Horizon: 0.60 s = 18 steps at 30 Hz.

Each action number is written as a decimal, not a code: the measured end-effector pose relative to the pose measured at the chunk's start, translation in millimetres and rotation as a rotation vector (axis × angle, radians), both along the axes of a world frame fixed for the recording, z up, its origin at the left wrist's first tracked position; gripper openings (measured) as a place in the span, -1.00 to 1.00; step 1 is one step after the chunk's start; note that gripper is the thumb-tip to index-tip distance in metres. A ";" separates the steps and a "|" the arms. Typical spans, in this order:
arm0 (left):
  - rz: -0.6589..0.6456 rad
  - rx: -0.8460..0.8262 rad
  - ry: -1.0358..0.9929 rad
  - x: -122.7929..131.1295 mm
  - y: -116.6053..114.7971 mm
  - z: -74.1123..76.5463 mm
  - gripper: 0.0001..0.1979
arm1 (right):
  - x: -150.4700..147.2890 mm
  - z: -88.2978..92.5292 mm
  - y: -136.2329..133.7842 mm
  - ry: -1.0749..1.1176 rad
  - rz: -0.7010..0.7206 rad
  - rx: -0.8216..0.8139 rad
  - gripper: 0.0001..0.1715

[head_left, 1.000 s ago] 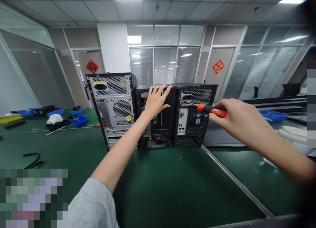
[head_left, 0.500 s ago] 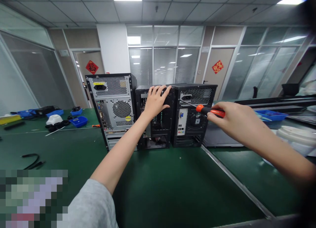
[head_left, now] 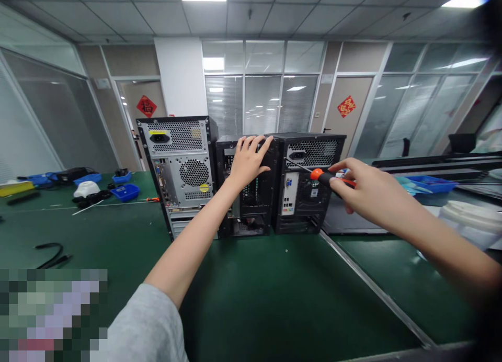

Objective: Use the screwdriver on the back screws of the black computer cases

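Three computer towers stand rear side toward me on the green table: a silver-backed one (head_left: 181, 168) on the left, a smaller black one (head_left: 245, 205) in the middle and another black one (head_left: 314, 200) on the right. My left hand (head_left: 247, 160) rests with fingers spread on the top rear of the middle tower. My right hand (head_left: 366, 192) is closed around an orange-handled screwdriver (head_left: 319, 174), whose tip points at the upper left of the right tower's back panel.
Blue parts bins (head_left: 124, 192) and black cables (head_left: 53, 252) lie on the green table (head_left: 274, 299) to the left. A metal strip (head_left: 372, 289) divides the table on the right. A blue tray (head_left: 429, 184) and a white object (head_left: 468, 223) sit at the far right.
My right hand has slid a little left along the screwdriver handle, covering more of the orange grip. My left hand has stayed on the middle tower.
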<state>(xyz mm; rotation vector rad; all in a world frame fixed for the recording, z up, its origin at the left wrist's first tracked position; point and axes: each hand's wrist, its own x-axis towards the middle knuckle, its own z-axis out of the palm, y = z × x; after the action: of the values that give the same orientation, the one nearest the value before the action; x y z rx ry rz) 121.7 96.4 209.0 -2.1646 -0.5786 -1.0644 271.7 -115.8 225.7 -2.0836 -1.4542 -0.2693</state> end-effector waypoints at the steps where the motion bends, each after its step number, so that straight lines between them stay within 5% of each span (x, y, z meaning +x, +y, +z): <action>1: 0.002 0.000 0.000 0.0 0.0 0.0 -0.14 | -0.5 -0.1 0.1 0.011 0.003 -0.001 -0.60; 18: -0.012 0.001 -0.005 0.2 0.8 0.1 -0.14 | 6.9 -6.7 2.7 0.080 0.024 0.002 -0.75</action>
<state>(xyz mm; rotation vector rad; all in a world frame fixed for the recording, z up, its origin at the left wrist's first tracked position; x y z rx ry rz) 121.9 97.1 209.1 -2.1674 -0.5684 -1.0766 278.6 -113.1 219.0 -2.0497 -1.4302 -0.1758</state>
